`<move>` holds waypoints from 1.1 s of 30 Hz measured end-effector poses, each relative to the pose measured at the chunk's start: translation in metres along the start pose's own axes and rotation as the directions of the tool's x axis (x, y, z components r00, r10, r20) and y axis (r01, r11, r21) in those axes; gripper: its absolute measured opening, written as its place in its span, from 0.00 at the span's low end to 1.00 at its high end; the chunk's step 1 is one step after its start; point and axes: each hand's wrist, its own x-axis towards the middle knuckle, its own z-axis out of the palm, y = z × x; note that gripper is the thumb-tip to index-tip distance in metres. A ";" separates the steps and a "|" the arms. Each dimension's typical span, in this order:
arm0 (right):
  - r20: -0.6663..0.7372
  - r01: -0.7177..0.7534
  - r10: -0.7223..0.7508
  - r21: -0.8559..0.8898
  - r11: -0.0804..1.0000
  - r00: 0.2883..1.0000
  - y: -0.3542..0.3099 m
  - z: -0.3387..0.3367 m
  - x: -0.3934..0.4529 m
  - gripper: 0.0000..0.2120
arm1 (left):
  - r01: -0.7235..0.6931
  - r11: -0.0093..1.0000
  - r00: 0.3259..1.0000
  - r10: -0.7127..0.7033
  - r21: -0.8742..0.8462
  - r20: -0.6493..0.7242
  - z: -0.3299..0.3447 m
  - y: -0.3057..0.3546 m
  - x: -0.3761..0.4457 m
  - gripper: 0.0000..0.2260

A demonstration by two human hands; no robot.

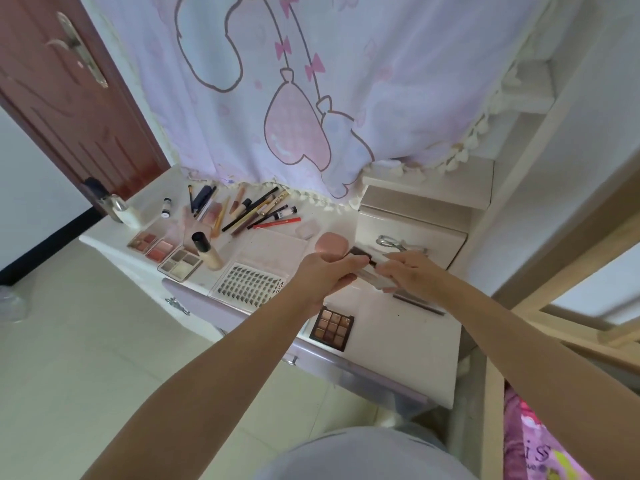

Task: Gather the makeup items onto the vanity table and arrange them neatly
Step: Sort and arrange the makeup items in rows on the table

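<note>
Both hands meet above the white vanity table [408, 337] and hold one small clear-cased palette [370, 262] with a dark pan. My left hand [325, 271] grips its left end; my right hand [412, 271] pinches its right end. Below them lies a brown nine-pan eyeshadow palette [331, 328]. A tray of false lashes [250, 285] sits left of my left wrist. Three blush and shadow palettes [162, 252] lie in a row further left, with a foundation bottle [207, 250] beside them. Several pencils and brushes [256, 211] fan out at the back. A pink compact [332, 244] lies behind my left hand.
A small white drawer unit [415, 216] stands at the table's back right with an eyelash curler [398, 243] on its step. A pink printed curtain [311, 98] hangs over the back. A dark slim stick [419, 303] lies under my right wrist. A brown door [69, 98] is at left.
</note>
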 end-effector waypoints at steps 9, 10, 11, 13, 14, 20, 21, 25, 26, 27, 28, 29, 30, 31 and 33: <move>0.094 -0.181 0.161 0.281 0.942 0.983 0.051 -0.002 -0.010 0.09 | 0.057 0.980 0.954 -0.109 0.188 0.280 -0.014 -0.044 -0.013 0.21; 0.116 -0.224 0.199 0.279 0.934 0.973 0.059 -0.001 -0.013 0.10 | 0.060 0.961 0.950 -0.138 0.271 0.281 -0.012 -0.053 -0.013 0.22; 0.127 -0.271 0.244 0.274 0.923 0.961 0.069 0.000 -0.016 0.12 | 0.068 0.935 0.947 -0.170 0.347 0.273 -0.009 -0.064 -0.012 0.24; 0.119 -0.356 0.335 0.279 0.892 0.935 0.087 0.006 -0.020 0.15 | 0.093 0.863 0.949 -0.228 0.497 0.217 -0.004 -0.086 -0.009 0.30; 0.108 -0.388 0.373 0.297 0.872 0.921 0.096 0.009 -0.021 0.16 | 0.098 0.822 0.954 -0.238 0.561 0.182 -0.001 -0.097 -0.006 0.31; -0.042 -0.534 0.553 0.209 0.819 0.832 0.124 0.031 -0.014 0.20 | 0.050 0.726 0.979 -0.172 0.686 0.111 0.012 -0.138 0.000 0.28; -0.066 -0.538 0.561 0.211 0.816 0.825 0.126 0.035 -0.012 0.20 | 0.048 0.718 0.983 -0.157 0.694 0.095 0.012 -0.142 0.001 0.27; -0.112 -0.527 0.565 0.249 0.812 0.817 0.131 0.042 -0.002 0.21 | 0.039 0.661 0.988 -0.136 0.749 0.068 0.012 -0.151 0.005 0.23; -0.128 -0.524 0.565 0.252 0.814 0.815 0.131 0.043 -0.001 0.20 | 0.044 0.634 0.989 -0.139 0.772 0.058 0.012 -0.153 0.007 0.22; -0.146 -0.523 0.567 0.256 0.813 0.811 0.132 0.044 0.001 0.20 | 0.048 0.606 0.989 -0.139 0.794 0.046 0.012 -0.154 0.008 0.20; -0.163 -0.524 0.571 0.259 0.811 0.804 0.132 0.044 0.002 0.19 | 0.051 0.579 0.990 -0.136 0.814 0.035 0.012 -0.155 0.009 0.17; -0.177 -0.526 0.574 0.258 0.811 0.799 0.132 0.045 0.003 0.18 | 0.054 0.549 0.991 -0.135 0.834 0.024 0.013 -0.156 0.010 0.15; -0.188 -0.528 0.576 0.252 0.811 0.796 0.131 0.044 0.005 0.18 | 0.055 0.515 0.991 -0.135 0.856 0.018 0.014 -0.156 0.011 0.14; -0.189 -0.534 0.579 0.240 0.810 0.793 0.131 0.044 0.006 0.18 | 0.053 0.478 0.991 -0.136 0.877 0.014 0.015 -0.157 0.012 0.13; -0.151 -0.549 0.590 0.243 0.800 0.793 0.130 0.043 0.008 0.20 | 0.055 0.427 0.990 -0.140 0.903 0.005 0.016 -0.160 0.013 0.13</move>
